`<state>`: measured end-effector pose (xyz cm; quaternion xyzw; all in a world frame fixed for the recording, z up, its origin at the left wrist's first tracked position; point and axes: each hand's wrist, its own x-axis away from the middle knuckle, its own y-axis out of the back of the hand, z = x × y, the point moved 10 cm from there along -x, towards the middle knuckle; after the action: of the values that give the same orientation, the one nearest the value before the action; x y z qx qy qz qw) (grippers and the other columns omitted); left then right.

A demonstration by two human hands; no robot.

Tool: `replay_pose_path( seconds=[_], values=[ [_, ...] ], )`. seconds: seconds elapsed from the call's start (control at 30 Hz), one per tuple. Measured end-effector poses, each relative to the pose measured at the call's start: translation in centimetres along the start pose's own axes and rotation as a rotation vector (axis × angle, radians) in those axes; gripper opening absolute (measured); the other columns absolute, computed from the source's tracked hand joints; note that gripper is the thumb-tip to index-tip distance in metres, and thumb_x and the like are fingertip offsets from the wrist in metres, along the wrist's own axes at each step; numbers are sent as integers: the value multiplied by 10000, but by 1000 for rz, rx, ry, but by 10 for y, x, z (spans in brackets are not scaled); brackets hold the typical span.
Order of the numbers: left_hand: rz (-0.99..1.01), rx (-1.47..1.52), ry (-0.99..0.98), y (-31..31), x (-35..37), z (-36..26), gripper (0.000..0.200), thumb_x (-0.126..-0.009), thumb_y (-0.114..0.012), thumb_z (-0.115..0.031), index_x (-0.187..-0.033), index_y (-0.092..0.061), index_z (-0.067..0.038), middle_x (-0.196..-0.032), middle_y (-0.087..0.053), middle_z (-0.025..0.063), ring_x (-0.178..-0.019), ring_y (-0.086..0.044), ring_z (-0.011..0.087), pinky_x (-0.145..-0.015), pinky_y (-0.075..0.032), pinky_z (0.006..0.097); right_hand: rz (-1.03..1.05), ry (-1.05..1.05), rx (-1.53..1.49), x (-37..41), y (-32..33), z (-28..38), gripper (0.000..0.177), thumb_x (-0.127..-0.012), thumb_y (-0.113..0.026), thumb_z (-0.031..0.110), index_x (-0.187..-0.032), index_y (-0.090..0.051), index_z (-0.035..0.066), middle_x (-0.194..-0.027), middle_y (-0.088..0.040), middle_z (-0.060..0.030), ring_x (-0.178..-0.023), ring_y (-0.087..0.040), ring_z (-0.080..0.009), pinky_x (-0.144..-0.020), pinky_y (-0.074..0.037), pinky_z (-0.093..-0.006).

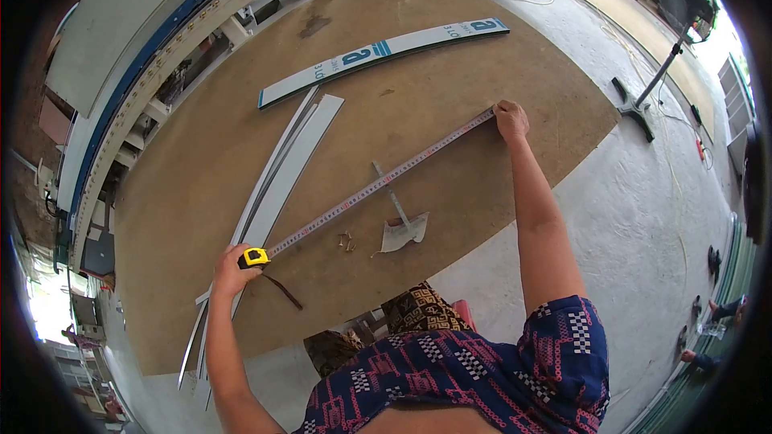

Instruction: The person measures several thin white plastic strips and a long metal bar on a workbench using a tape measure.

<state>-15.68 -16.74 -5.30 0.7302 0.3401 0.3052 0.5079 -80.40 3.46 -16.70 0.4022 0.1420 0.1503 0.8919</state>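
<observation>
My left hand (231, 272) is wrapped round a yellow and black tape measure (255, 257), above the lower part of some pale strips. The metal blade (354, 198) runs out diagonally up and to the right, over the brown board (450, 145). At its far end, the fingers of my right hand (511, 119) pinch the tip of the blade. Long white and grey strips (293, 169) lie beside and under my left hand. Below the blade are a scrap piece with a narrow strip (404, 233) and several small screws (346, 242).
A white panel with blue print (382, 60) lies across the upper board. A long machine frame (173, 84) borders the upper left. To the right, a black stand (643, 108) rests on the pale floor (627, 217). Part of another person (728, 309) shows at the right edge.
</observation>
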Motion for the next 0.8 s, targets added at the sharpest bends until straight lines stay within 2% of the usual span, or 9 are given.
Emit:
replay_pose_path(
  seconds=[0.1, 0.2, 0.37, 0.5, 0.53, 0.6, 0.63, 0.73, 0.8],
  values=[
    [-28, -41, 31, 9, 11, 22, 532, -496, -790, -90, -991, -598, -55, -916, -569, 133, -877, -559, 317, -764, -452, 378, -6, -5, -8, 1, 0, -1, 246, -787, -575, 325, -885, -651, 113, -928, -627, -124, -925, -578, -303, -770, -448, -381],
    [-68, -89, 99, 22, 26, 46, 543, -495, -791, -74, -1002, -597, -54, -942, -571, 134, -896, -560, 319, -780, -454, 377, 62, -39, 34, -3, -7, -6, 220, -799, -554, 332, -922, -649, 176, -1016, -606, -74, -1004, -553, -255, -820, -443, -372],
    [-51, -114, 182, 32, 51, 99, 566, -508, -792, -70, -1039, -595, -76, -999, -579, 137, -943, -558, 325, -821, -453, 383, 90, -14, -2, -2, -7, -3, 238, -774, -563, 343, -879, -641, 144, -906, -621, -126, -852, -594, -308, -717, -458, -393],
    [-37, -153, 265, 40, 64, 127, 551, -539, -784, -104, -1056, -594, -107, -1000, -583, 129, -951, -558, 324, -830, -454, 382, 45, 49, -11, -11, -10, -9, 251, -769, -559, 336, -872, -624, 116, -874, -621, -131, -807, -592, -317, -679, -446, -398],
    [-55, -155, 254, 44, 68, 137, 542, -551, -781, -119, -1060, -594, -119, -1002, -586, 118, -955, -560, 317, -830, -456, 380, 56, 64, -46, -18, -19, -18, 249, -770, -560, 319, -858, -610, 91, -866, -614, -144, -763, -576, -311, -661, -441, -388],
    [-96, -146, 278, 60, 77, 138, 529, -564, -774, -137, -1063, -598, -152, -1004, -593, 92, -958, -565, 298, -827, -459, 375, 137, 59, -134, -8, -14, -7, 237, -793, -542, 268, -865, -594, 48, -841, -610, -143, -693, -524, -229, -664, -421, -342],
    [-101, -170, 304, 64, 81, 147, 508, -573, -769, -142, -1053, -601, -157, -1008, -595, 84, -959, -568, 289, -825, -461, 373, 74, 139, -81, -12, -9, -2, 221, -808, -534, 246, -860, -592, 39, -797, -601, -134, -685, -516, -204, -667, -411, -333],
    [-119, -236, 351, 83, 98, 170, 458, -590, -757, -143, -1022, -606, -163, -1011, -598, 77, -954, -572, 278, -821, -465, 372, 111, 102, -204, -19, -14, -12, 234, -827, -536, 265, -827, -565, 32, -707, -517, -113, -643, -444, -182, -634, -394, -324],
    [-138, -274, 372, 99, 109, 178, 436, -595, -757, -147, -1004, -607, -161, -1007, -598, 78, -949, -573, 277, -819, -467, 372, 36, 239, -147, -31, -16, -13, 248, -831, -538, 270, -820, -556, 23, -703, -499, -96, -636, -418, -169, -616, -372, -301]
  ],
)
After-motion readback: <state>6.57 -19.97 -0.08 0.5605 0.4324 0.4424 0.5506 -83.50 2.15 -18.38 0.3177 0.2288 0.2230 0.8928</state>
